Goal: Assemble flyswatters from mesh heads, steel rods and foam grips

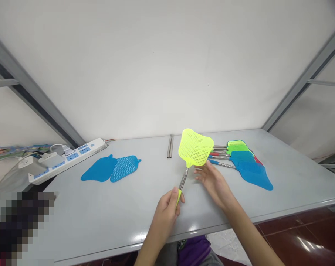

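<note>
My left hand [167, 207] is closed around the yellow-green grip of a fly swatter [196, 147]. The swatter tilts up and away from me, its perforated head above the table and its short metal shaft bare. Just right of the shaft, under the head, my right hand [212, 181] has its fingers spread and slightly curled; the swatter head partly hides the fingertips. Beyond it on the right lies a pile of swatters [249, 159] with blue, green and red heads and metal shafts. Some of their handles are hidden behind the raised head.
Two loose blue swatter heads [101, 169] overlap on the grey table [114, 218] at left. Two metal tubes [170, 146] lie near the back wall [167, 74]. A white power strip [73, 157] with plugged-in adapters runs along the left edge.
</note>
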{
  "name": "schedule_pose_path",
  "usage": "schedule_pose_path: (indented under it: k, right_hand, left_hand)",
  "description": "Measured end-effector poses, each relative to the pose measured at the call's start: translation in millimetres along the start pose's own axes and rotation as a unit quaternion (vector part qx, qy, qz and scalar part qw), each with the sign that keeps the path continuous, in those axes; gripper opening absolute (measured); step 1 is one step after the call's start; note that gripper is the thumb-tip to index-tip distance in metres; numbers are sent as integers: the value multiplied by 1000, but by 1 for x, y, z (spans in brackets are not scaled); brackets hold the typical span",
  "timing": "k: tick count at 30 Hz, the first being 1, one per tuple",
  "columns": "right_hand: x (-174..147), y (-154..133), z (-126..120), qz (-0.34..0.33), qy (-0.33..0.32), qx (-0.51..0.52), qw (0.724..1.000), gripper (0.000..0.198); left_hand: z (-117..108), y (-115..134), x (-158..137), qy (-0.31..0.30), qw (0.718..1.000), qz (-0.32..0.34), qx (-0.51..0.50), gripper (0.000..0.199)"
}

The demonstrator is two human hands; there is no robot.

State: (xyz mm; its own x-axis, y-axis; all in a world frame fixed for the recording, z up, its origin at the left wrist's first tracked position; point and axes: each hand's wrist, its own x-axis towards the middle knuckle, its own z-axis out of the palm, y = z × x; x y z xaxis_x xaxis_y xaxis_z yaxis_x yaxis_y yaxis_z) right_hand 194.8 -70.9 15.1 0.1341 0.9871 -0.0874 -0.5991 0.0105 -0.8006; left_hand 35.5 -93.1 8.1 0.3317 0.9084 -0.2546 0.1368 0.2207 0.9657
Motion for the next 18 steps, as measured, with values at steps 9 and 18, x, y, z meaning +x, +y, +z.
schedule_pose_path:
  k: [9,18]
  right_hand:
    - [-7,-39,-63,-21,132,-100,986,17]
    - [-12,-75,-144,-173,311,-3,934,8]
  left_hand:
    - [-4,13,3,-57,977,91,183,28]
    - [-12,-21,17,35,968,111,223,29]
